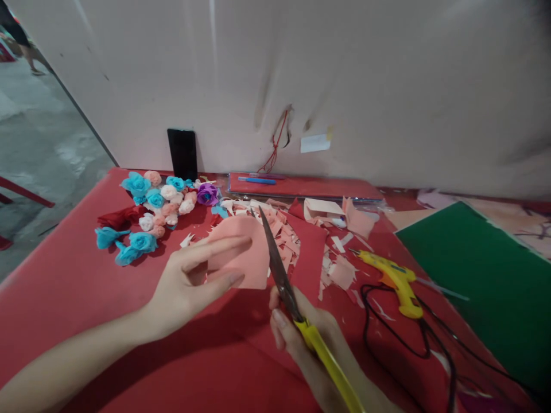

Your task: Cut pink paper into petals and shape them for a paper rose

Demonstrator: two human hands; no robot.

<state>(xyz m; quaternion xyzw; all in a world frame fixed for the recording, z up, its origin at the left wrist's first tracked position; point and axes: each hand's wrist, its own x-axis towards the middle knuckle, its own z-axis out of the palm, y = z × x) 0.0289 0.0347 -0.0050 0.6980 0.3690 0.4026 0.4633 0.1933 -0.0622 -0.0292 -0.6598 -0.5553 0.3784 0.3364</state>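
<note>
My left hand (178, 289) pinches a pink piece of paper (255, 261) between thumb and fingers. The paper has a rounded top and a straight lower edge. In my right hand (329, 335) is a pair of scissors (279, 269) with yellow handles and dark blades. The blades point up and away, close along the paper's right edge; whether they touch it I cannot tell. Behind the paper lies a heap of pink and white paper scraps (287, 241). To the left are several crepe-paper flowers (155, 198) in blue, pink, white and purple.
A yellow glue gun (394, 281) with a black cord lies on the red table (172, 367) at right, beside a green sheet (482, 287). A phone (183, 154) leans on the pale wall panel. Blue pens (257, 180) rest on a red packet at the back.
</note>
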